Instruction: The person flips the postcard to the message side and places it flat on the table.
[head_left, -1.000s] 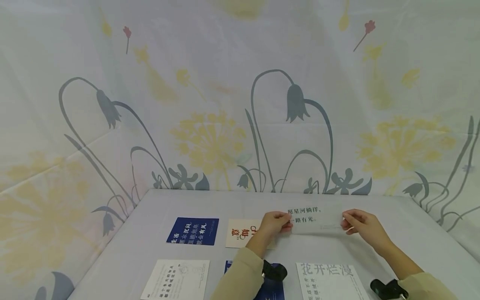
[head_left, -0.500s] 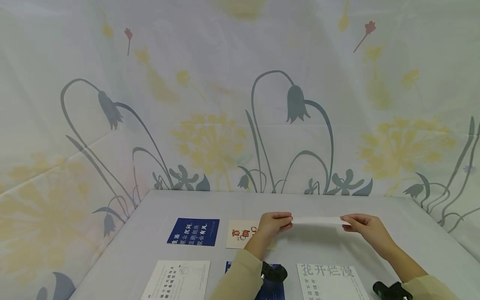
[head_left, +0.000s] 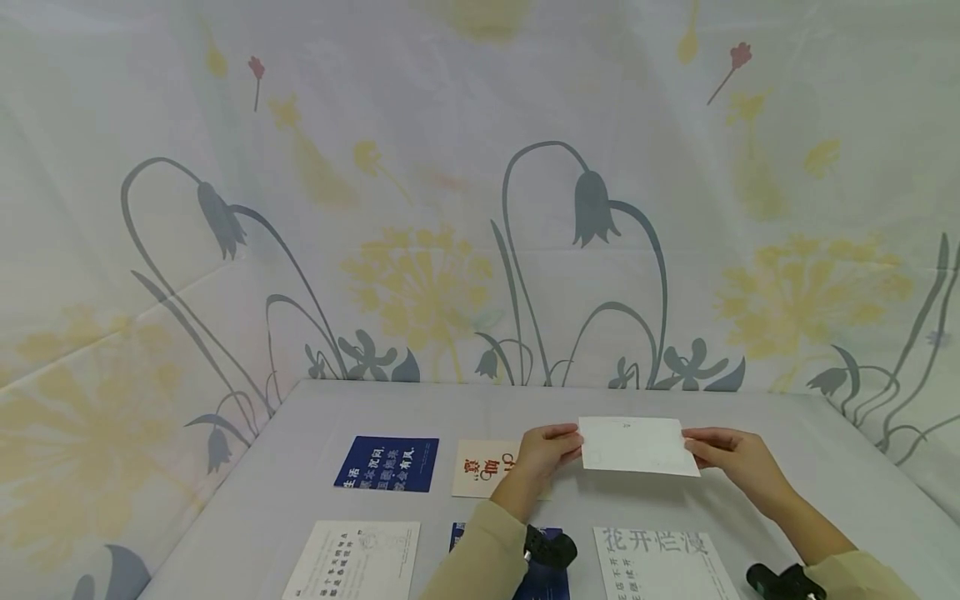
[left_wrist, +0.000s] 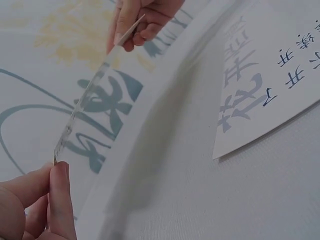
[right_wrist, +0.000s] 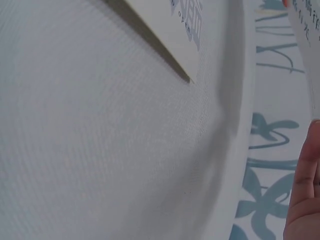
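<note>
Between my two hands a white postcard is held up over the table, its nearly blank side facing the head camera. My left hand pinches its left edge and my right hand pinches its right edge. In the left wrist view the postcard shows almost edge-on, thumb and finger of the left hand at its near end. Dark lettering is visible on the postcard in the right wrist view, with the right hand below it.
On the table lie a dark blue card, a cream card with red characters partly behind the left hand, a white card, another blue card under the left forearm, and a white card with grey characters. Behind hangs a flowered cloth.
The postcard has been flipped in place: its lettered side faced the head camera, then it stood edge-on, and now the nearly blank side shows. Both hands stay about where they were.
</note>
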